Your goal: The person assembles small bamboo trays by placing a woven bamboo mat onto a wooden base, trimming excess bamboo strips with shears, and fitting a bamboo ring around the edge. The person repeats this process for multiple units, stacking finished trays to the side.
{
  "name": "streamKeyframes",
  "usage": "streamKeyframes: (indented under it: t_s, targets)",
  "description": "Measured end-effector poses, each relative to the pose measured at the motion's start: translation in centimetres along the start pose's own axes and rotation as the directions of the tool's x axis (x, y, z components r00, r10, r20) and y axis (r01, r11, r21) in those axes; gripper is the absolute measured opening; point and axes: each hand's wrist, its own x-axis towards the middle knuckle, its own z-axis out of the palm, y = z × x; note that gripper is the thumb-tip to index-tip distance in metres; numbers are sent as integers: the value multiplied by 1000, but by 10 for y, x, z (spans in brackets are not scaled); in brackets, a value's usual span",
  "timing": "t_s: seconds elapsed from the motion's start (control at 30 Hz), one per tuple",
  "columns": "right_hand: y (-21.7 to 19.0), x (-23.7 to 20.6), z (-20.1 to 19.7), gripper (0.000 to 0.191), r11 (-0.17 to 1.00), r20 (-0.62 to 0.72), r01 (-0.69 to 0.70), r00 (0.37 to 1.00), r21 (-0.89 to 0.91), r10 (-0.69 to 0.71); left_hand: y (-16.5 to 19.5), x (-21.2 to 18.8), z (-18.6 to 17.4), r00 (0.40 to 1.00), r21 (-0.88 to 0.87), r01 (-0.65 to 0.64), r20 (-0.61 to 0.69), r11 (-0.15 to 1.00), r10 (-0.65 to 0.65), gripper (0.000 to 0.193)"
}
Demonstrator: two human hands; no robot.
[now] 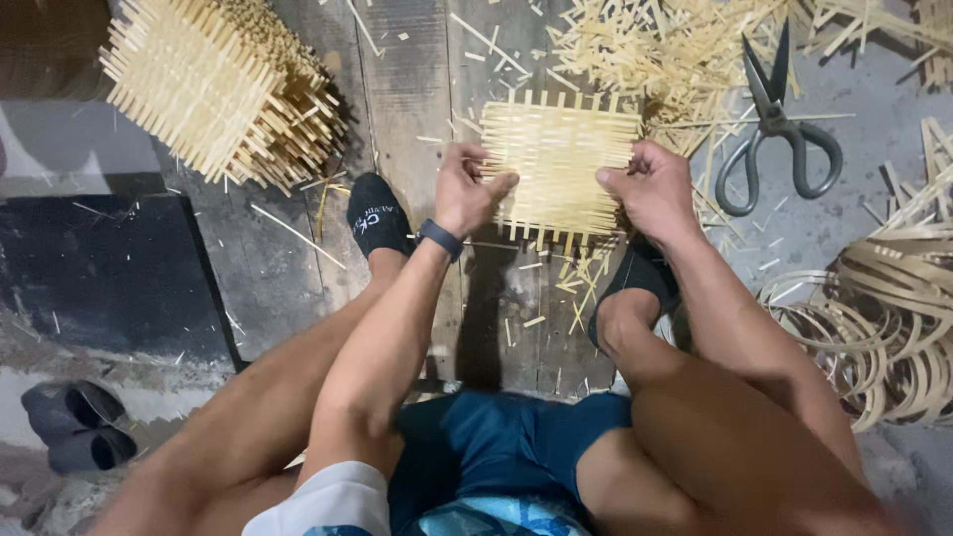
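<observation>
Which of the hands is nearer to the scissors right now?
Right. The right hand grips the woven mat's right edge, just left of the scissors. The left hand holds the mat's opposite edge, farther off.

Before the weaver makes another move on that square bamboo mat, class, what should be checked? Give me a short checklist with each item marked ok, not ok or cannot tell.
1. Both hands on the piece: left hand grips the left edge of the woven mat, right hand the right edge. Ok.
2. Mat lies flat and square to the worker. Ok.
3. Strips sit tight, with no gaps: weave looks even, but fine detail is too small. Cannot tell.
4. Scissors within reach, blades away from the hands: they lie to the right of the mat, apart from it. Ok.
5. Floor free of offcuts: loose bamboo scraps lie scattered about the mat. Not ok.
</observation>
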Motion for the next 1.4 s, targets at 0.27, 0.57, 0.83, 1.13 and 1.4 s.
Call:
streamKeyframes:
  t_s: [0.27, 0.57, 0.83, 1.13, 1.4]
  targets:
    - [37, -5, 1, 28, 992, -61, 99, 994, 75, -95, -16, 8, -9, 968, 131, 241, 43, 962, -248, 58]
    - [31, -107, -175, 23, 909, -554, 78, 770, -409, -316, 8, -26, -12, 969, 38, 248, -3, 968, -248, 78]
    - [23, -273, -184, 111, 192, 56, 33, 992, -981, 114, 22, -33, -52, 961, -94, 219, -150, 971, -231, 71]
    - [136, -297, -128, 60, -277, 477, 519, 854, -809, 209, 9, -48, -69, 964, 38, 181, -205, 983, -169, 70]
    - [143, -256, -180, 18, -300, 187, 285, 930, -911, 316, 8, -52, -63, 964, -4, 191, -187, 982, -188, 60]
